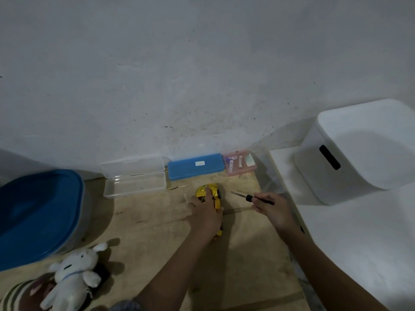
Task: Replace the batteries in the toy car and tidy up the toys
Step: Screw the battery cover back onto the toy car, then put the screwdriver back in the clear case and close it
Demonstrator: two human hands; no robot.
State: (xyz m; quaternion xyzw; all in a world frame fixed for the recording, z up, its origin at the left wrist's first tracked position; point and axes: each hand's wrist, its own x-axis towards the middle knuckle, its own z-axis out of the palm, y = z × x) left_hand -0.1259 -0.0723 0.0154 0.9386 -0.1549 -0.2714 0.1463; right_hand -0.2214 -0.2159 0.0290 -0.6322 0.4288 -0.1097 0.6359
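A yellow toy car [213, 194] lies on the wooden board [157, 232] near its far edge. My left hand [206, 215] rests on top of the car and grips it, covering its middle. My right hand [269, 209] holds a black screwdriver [251, 197] just right of the car, with the tip pointing left toward it and not touching. A pink case [239, 162] holding batteries sits by the wall behind the car. A white plush rabbit [74, 277] lies at the near left, beside a striped plush toy [20, 295].
An open clear plastic box [134, 178] and a shut blue box [195, 166] stand along the wall. A large bin with a blue lid [38, 216] sits at the left. A white storage bin [359, 149] stands on a white surface at the right.
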